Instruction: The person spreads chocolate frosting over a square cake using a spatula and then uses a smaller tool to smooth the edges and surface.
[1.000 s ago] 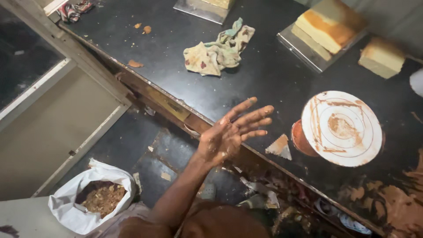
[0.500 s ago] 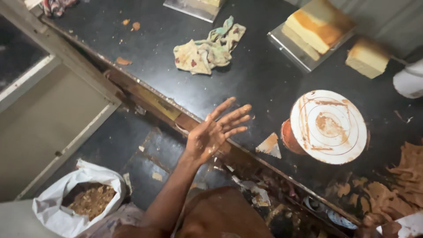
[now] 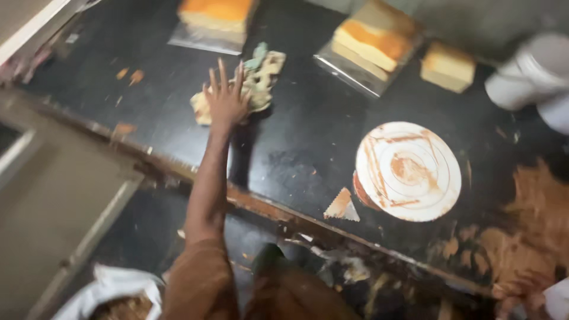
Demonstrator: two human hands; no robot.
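My left hand [image 3: 226, 99] stretches out over a black counter [image 3: 296, 142], fingers spread and holding nothing, its fingertips on a crumpled, stained cloth [image 3: 264, 71]. A brown sleeve covers my upper arm. At the bottom right corner a blurred, orange-smeared shape [image 3: 515, 293] looks like my right hand next to something white. Its grip is unclear.
A white round turntable [image 3: 409, 172] smeared with orange stands right of centre, with a small toothed scraper [image 3: 341, 206] beside it. Yellow sponge cakes on boards [image 3: 373, 44] [image 3: 216, 12] and a loose block [image 3: 447, 66] lie at the back. A white container [image 3: 533, 71] is far right. A white bag [image 3: 112, 293] sits on the floor.
My left hand has moved from the counter's front edge forward and up to the cloth. The view has shifted, so the counter sits lower and nearer.
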